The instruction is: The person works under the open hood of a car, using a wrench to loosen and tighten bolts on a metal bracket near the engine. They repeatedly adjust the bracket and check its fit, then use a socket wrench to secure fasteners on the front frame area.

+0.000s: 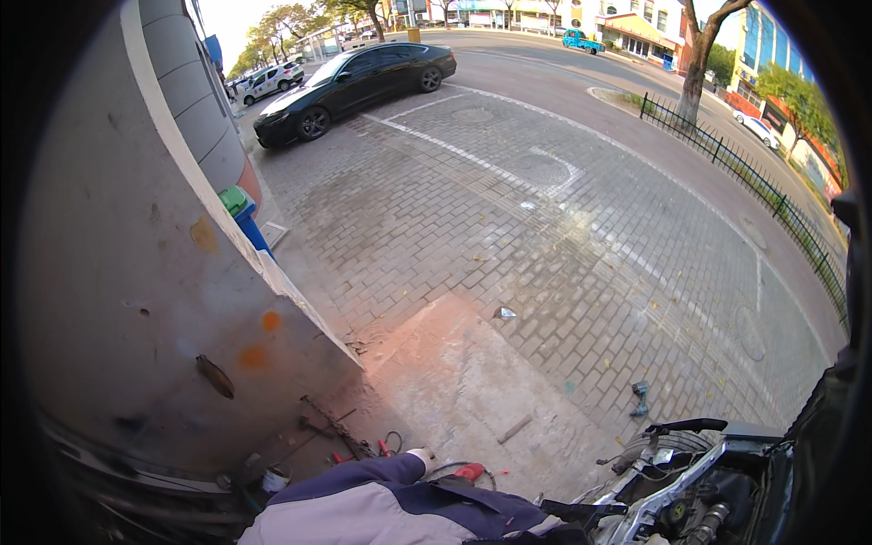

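Note:
A sleeve in purple and grey comes in from the lower edge, and at its cuff is my left hand (pixel 423 456). The hand is small and partly turned away, so its fingers cannot be made out. Beside it lies a dark cable or hose (pixel 447 467) with a red piece (pixel 470 472). Red-handled tools (pixel 385 445) and a chain (pixel 361 445) lie just left of the hand. At the lower right is a vehicle's exposed engine bay (pixel 718 500). A pale patch at its lower edge may be my right hand, but too little shows.
A stained grey wall or panel (pixel 163 300) stands at left. Behind it are a blue bin with a green lid (pixel 242 209) and a parked dark car (pixel 363 77). A bar (pixel 514 430) lies on the concrete; a teal power tool (pixel 640 398) lies on the paving. A black fence (pixel 727 154) borders the road.

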